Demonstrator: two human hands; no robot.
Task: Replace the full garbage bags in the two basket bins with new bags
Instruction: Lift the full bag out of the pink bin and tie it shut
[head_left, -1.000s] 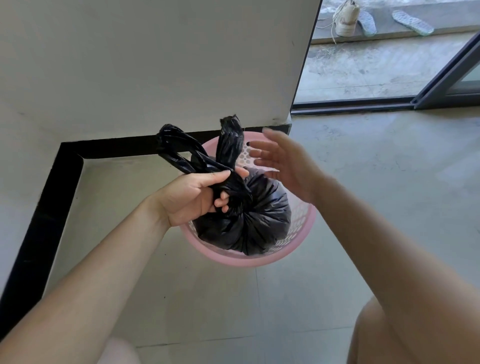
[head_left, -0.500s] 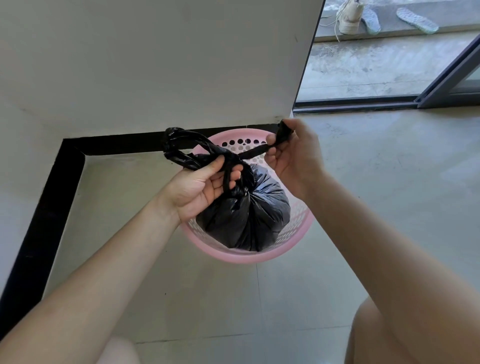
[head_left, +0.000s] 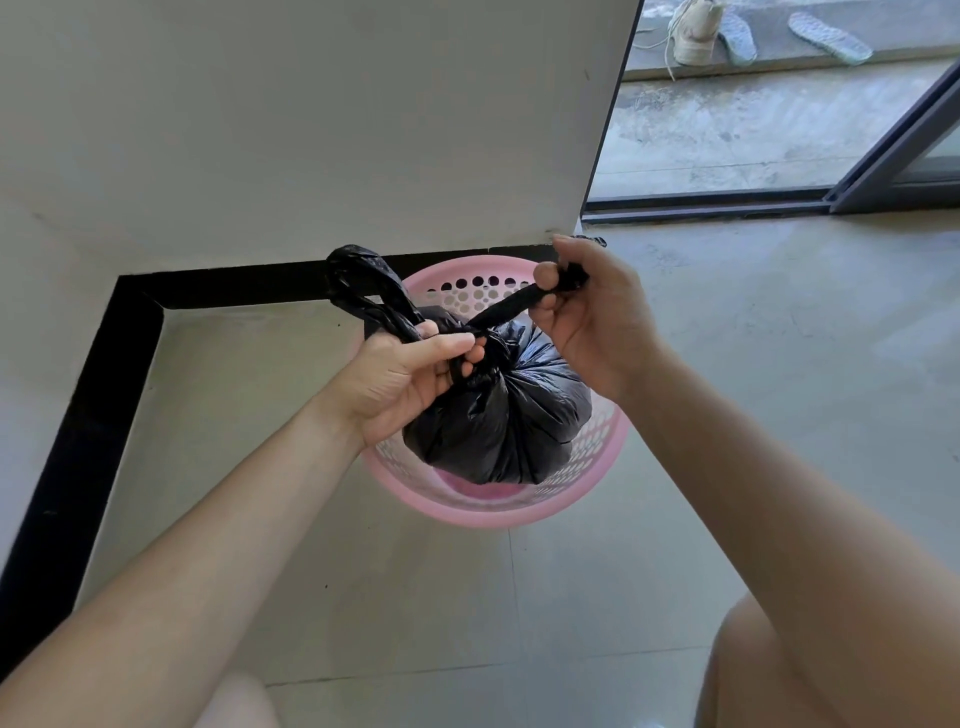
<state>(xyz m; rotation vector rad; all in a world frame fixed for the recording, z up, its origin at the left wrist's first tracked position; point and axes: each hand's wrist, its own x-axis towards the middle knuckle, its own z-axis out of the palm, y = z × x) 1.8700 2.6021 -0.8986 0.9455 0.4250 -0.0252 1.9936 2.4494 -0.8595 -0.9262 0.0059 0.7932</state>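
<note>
Black bag (head_left: 498, 415), full & bunched at the neck, sits in the pink bin (head_left: 597, 467). Bin's pink bottom shows just under the bag on the near side, so can't tell if the bag rests on it or hangs a bit. Bin stands on the floor (head_left: 779, 338) at its far edge, touching or just beside the black skirting (head_left: 104, 389) under the white wall (head_left: 311, 130), near the wall's outer corner by the doorway.

L hand (head_left: 400, 379): grip closed round the bag's neck, thumb laid across the top, fingers curled under w/ plastic btwn them. One twisted tail (head_left: 353, 265) loops up & back from this hand, standing free over the bin's far-left rim.

R hand (head_left: 587, 322): grip closed on the 2nd tail (head_left: 511, 306), pinched btwn thumb & curled fingers. That strand runs taut from the neck up & right to the hand, above the bin's far rim. A short end pokes out past the knuckles.

Both forearms bare, reaching in from the near side; bare knee (head_left: 753, 665) at lower R.

Past the doorway: sliding-door frame (head_left: 893, 156) & track, then a concrete step w/ a shoe (head_left: 693, 31) & two insoles (head_left: 826, 34) on it, well apart from the bin.
</note>
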